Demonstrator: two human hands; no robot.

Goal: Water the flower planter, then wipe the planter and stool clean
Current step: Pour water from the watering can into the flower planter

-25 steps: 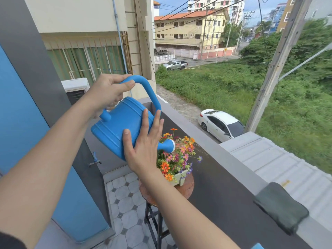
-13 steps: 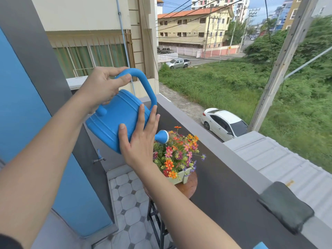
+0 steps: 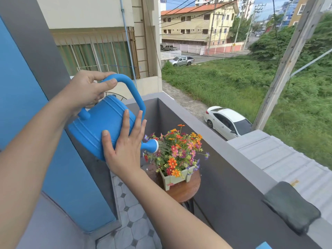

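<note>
A blue watering can (image 3: 100, 123) is tilted spout-down over a pale green planter (image 3: 177, 178) full of orange, pink and purple flowers. Water sprays from its rose (image 3: 152, 145) onto the blooms. My left hand (image 3: 88, 88) grips the can's handle at the top. My right hand (image 3: 125, 146) lies flat against the can's side with straight, spread fingers. The planter stands on a round wooden stool (image 3: 185, 190) with black legs, beside the balcony wall; wet drops show on the stool top.
A dark grey-green cloth (image 3: 291, 206) lies on the grey parapet ledge (image 3: 239, 169) at the right. A blue wall (image 3: 19, 105) stands at the left. Tiled floor (image 3: 133, 223) runs below the stool. Beyond the ledge are a corrugated roof, a white car and grass.
The can's spout has moved a little over the flowers and water now sprays from the rose. Both hands keep their hold and touch on the can.
</note>
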